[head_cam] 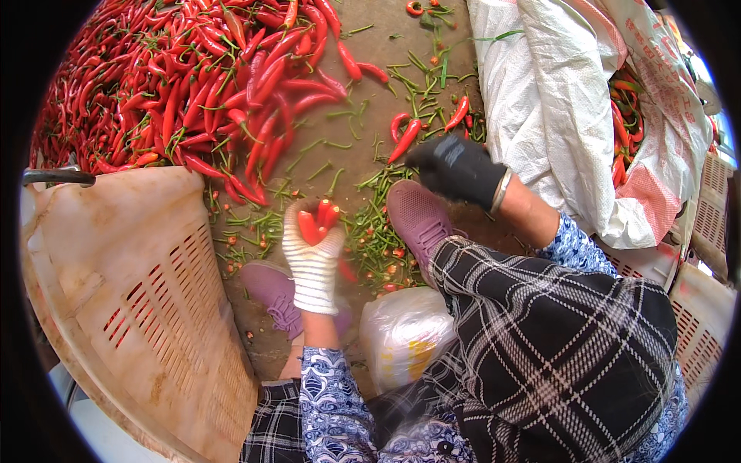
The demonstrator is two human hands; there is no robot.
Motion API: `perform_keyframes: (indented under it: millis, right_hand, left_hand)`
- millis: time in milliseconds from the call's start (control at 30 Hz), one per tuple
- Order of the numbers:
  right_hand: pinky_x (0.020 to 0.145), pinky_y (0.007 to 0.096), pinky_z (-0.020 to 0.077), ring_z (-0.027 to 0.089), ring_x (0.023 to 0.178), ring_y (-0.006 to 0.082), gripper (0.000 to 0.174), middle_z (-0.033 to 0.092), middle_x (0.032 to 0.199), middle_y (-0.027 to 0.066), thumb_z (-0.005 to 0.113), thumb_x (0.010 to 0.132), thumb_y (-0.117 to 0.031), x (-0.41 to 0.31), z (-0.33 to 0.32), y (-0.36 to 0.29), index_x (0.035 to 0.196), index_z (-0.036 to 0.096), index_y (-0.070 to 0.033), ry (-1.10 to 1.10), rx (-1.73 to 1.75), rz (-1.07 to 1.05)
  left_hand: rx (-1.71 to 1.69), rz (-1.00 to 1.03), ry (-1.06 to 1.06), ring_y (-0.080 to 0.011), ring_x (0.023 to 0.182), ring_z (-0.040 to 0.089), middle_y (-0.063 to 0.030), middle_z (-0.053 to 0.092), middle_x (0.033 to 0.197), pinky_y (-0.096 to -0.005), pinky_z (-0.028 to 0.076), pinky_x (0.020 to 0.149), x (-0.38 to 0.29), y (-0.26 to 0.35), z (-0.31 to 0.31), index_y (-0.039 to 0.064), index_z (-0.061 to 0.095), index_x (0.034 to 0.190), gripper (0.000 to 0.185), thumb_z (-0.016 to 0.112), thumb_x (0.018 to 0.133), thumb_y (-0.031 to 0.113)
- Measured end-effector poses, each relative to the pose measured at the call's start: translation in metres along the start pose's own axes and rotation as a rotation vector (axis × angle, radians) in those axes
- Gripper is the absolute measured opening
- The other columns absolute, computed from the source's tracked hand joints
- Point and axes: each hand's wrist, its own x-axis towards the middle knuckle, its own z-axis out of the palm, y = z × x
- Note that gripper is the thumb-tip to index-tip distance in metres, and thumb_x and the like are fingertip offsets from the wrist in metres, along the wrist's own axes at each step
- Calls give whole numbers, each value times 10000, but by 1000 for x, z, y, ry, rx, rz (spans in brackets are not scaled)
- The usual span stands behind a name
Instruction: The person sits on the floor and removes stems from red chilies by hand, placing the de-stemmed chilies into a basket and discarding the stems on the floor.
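In a white striped glove, my left hand (313, 249) is closed around several red chili peppers (309, 227), their stemless ends showing at the top of the fist. My right hand (457, 172), in a black glove, hovers by the toe of the right shoe, near a red chili (404, 140) on the ground; its fingers are partly hidden, so whether it holds anything cannot be told. A large heap of red chilies (191, 87) with green stems covers the ground at upper left. Loose green stems (376, 243) lie scattered between the shoes.
A slotted plastic basket (150, 278) tilts at the left, with red showing through its slots. White woven sacks (538, 104) stand at upper right, one holding chilies. A plastic-wrapped bundle (405, 335) sits between the legs. Purple shoes (418, 220) rest on the ground, and more crates (700, 335) are at far right.
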Motion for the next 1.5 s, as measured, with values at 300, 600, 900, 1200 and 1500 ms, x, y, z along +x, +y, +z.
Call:
perform_keyframes:
  millis: [300,600,900,1200,1500]
  right_hand:
    - [669,405,482,643,776,287,214,649,813,114,616,775,-309,80,8,52,862,645,-116,9,-142,27]
    - [714,380,494,647,775,311,257,666,830,150,609,835,-255,78,4,70,961,637,-33,567,117,204]
    - [669,410,498,669,741,283,143,671,766,114,578,766,-266,86,4,20,825,647,-155,-20,-380,172]
    - [601,400,479,639,711,306,184,654,770,117,642,816,-269,-96,-224,36,883,597,-103,691,-685,409]
    - [689,388,501,633,729,352,373,656,795,165,661,806,-388,-28,-75,-14,919,652,-33,223,223,171]
  left_hand:
    - [-208,-55,199,-171,778,586,-69,587,929,-305,523,700,24,-9,30,63,516,1057,481,699,643,-100]
    - [-395,11,239,-177,732,581,-65,598,893,-325,506,655,42,17,46,52,511,1053,490,718,629,-83]
    - [-249,-14,284,-160,772,567,-61,581,914,-298,502,691,20,-6,44,64,521,1044,453,698,654,-84]
    - [-294,41,294,-162,762,559,-50,583,922,-307,501,682,19,-18,8,80,536,1036,453,698,653,-101]
    - [-225,50,272,-168,871,560,-56,582,995,-302,484,785,13,-16,5,75,501,1132,529,697,669,-89]
